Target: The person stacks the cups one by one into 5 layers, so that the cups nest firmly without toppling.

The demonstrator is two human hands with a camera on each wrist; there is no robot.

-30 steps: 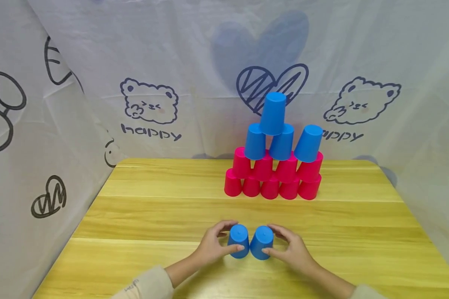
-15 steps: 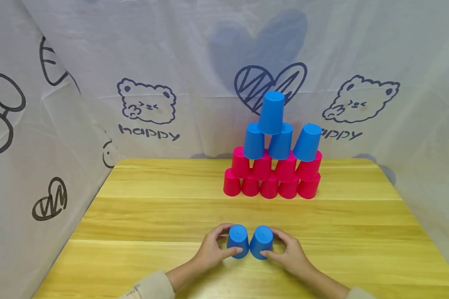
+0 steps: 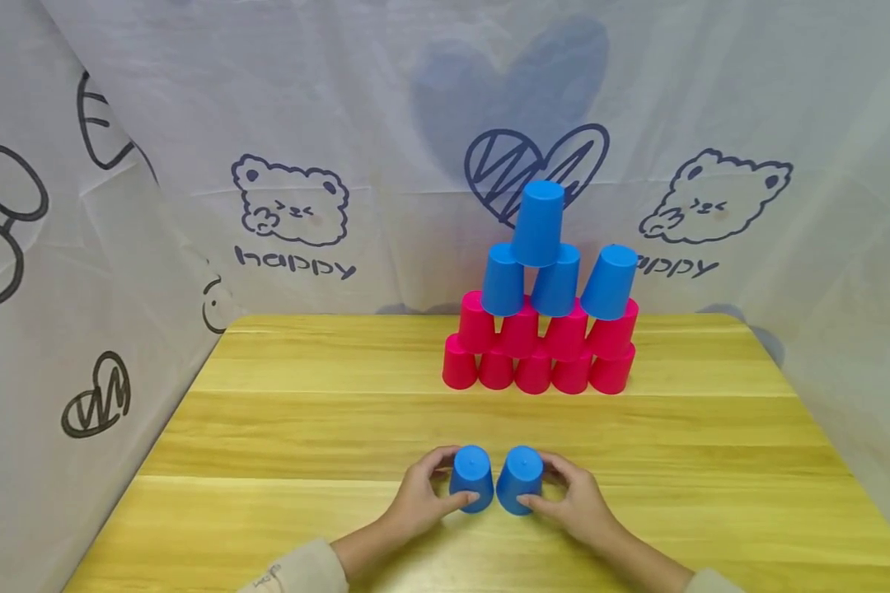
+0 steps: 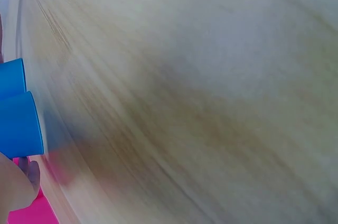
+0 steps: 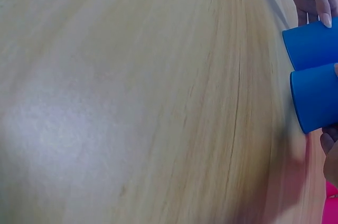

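Observation:
Two blue cups stand upside down side by side on the wooden table near its front. My left hand (image 3: 419, 496) grips the left blue cup (image 3: 470, 473), thumb on its near side and fingers round behind. The right blue cup (image 3: 521, 476) is held the same way by my right hand (image 3: 580, 504). A narrow gap separates the two cups in the head view. In the left wrist view the nearer blue cup (image 4: 20, 126) shows at the left edge. The right wrist view catches both cups at its right edge, one of them a blue cup (image 5: 316, 97) by my right fingers.
Behind the hands stands a stack of upturned cups: two rows of red cups (image 3: 534, 371), three blue cups (image 3: 610, 282) above, and a single blue top cup (image 3: 540, 224). A printed white cloth (image 3: 408, 99) hangs behind the wooden table (image 3: 304, 428).
The right blue cup has shifted slightly to the right, opening a small gap from the left one. Both hands keep their grip, and the stack behind stays as it was.

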